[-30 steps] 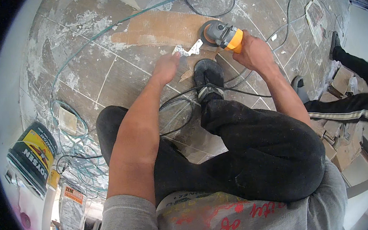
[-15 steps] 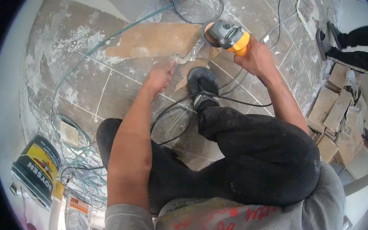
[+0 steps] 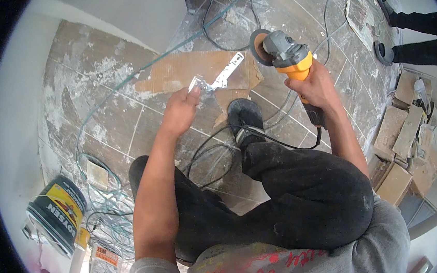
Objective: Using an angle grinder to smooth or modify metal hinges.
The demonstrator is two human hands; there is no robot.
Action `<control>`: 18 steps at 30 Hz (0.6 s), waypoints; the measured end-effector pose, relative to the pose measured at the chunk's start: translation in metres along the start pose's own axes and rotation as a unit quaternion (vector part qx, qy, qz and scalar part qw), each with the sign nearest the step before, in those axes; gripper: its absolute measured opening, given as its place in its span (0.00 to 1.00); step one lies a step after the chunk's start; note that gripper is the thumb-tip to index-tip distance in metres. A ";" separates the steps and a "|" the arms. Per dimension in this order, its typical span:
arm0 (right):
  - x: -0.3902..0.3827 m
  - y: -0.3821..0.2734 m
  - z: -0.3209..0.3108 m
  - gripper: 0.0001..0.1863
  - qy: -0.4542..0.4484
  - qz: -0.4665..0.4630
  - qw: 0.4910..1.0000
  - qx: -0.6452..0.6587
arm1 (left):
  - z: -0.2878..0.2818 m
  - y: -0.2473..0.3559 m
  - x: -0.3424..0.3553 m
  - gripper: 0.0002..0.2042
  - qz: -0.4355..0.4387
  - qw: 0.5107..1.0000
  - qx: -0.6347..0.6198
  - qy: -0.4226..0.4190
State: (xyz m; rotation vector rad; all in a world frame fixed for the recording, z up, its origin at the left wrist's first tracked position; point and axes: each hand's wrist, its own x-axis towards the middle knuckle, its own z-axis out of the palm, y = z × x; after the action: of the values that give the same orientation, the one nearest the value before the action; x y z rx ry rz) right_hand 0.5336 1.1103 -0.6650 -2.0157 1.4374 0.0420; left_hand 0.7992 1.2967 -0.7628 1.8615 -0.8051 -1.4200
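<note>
My left hand (image 3: 181, 108) is closed on one end of a shiny metal hinge (image 3: 220, 79), a narrow piece with a slotted arm pointing up and to the right. My right hand (image 3: 317, 87) wraps round the yellow body of an angle grinder (image 3: 295, 62). The grinder's grey head points up and left, and its brown disc (image 3: 259, 47) stands apart from the metal piece. A black cord runs from the grinder's rear end. Beneath the metal piece, a flat sheet of brown cardboard (image 3: 181, 69) lies on the tiled floor.
My shoe (image 3: 245, 116) rests by the cardboard, with black cable loops (image 3: 215, 157) beside it. A teal hose (image 3: 115, 85) crosses the dusty floor (image 3: 107, 115). A dark bucket (image 3: 59, 213) stands at left. Cardboard boxes (image 3: 392, 131) are piled at right, below another person's legs (image 3: 423, 35).
The grinder has moved right and away from the metal hinge. My left hand has shifted left and down in the picture, and the view has tilted slightly.
</note>
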 end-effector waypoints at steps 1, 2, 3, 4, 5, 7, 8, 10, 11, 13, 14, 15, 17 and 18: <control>-0.003 -0.002 -0.001 0.30 0.006 0.000 1.000 0.004 | -0.002 0.005 -0.008 0.20 0.086 0.991 0.080 0.065; -0.005 -0.005 -0.003 0.30 0.017 -0.006 0.999 0.027 | -0.004 0.010 -0.018 0.20 0.092 0.990 0.084 0.066; -0.007 -0.009 -0.006 0.30 0.032 -0.013 0.999 0.041 | -0.007 0.014 -0.029 0.20 0.101 0.982 0.125 0.096; -0.010 -0.012 -0.008 0.30 0.031 -0.013 0.998 0.053 | -0.008 0.017 -0.038 0.21 0.125 0.970 0.161 0.131; -0.013 -0.016 -0.011 0.30 0.035 -0.018 0.998 0.042 | -0.008 0.019 -0.045 0.21 0.113 0.971 0.167 0.128; -0.018 -0.024 -0.016 0.30 0.040 -0.023 0.998 0.032 | -0.007 0.025 -0.055 0.20 0.033 0.996 0.007 0.084; -0.021 -0.028 -0.017 0.30 0.058 -0.049 0.997 0.003 | -0.007 0.028 -0.057 0.20 0.033 0.996 0.009 0.085; -0.027 -0.035 -0.017 0.30 0.075 -0.072 0.994 -0.028 | -0.004 0.036 -0.059 0.18 -0.039 0.991 -0.124 0.035; -0.029 -0.038 -0.017 0.30 0.068 -0.065 0.994 -0.046 | -0.003 0.040 -0.061 0.18 -0.039 0.991 -0.125 0.034; -0.031 -0.044 -0.015 0.29 0.062 -0.058 0.994 -0.066 | -0.002 0.048 -0.066 0.16 -0.098 0.972 -0.211 0.000; -0.032 -0.046 -0.015 0.29 0.059 -0.061 0.994 -0.065 | -0.002 0.051 -0.067 0.16 -0.114 0.973 -0.203 0.007; -0.032 -0.047 -0.014 0.28 0.057 -0.064 0.994 -0.062 | -0.002 0.054 -0.069 0.16 -0.122 0.968 -0.218 0.000; -0.035 -0.049 -0.015 0.28 0.062 -0.068 0.994 -0.060 | -0.002 0.055 -0.072 0.16 -0.129 0.964 -0.233 -0.005; -0.035 -0.050 -0.016 0.28 0.076 -0.074 0.992 -0.062 | -0.002 0.054 -0.072 0.16 -0.130 0.963 -0.235 -0.006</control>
State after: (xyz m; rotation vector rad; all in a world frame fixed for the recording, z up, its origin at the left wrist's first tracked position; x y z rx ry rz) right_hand 0.5566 1.1409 -0.6150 -2.2651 1.4031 -0.0902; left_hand 0.7809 1.3214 -0.6782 1.6230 -0.1974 -1.6141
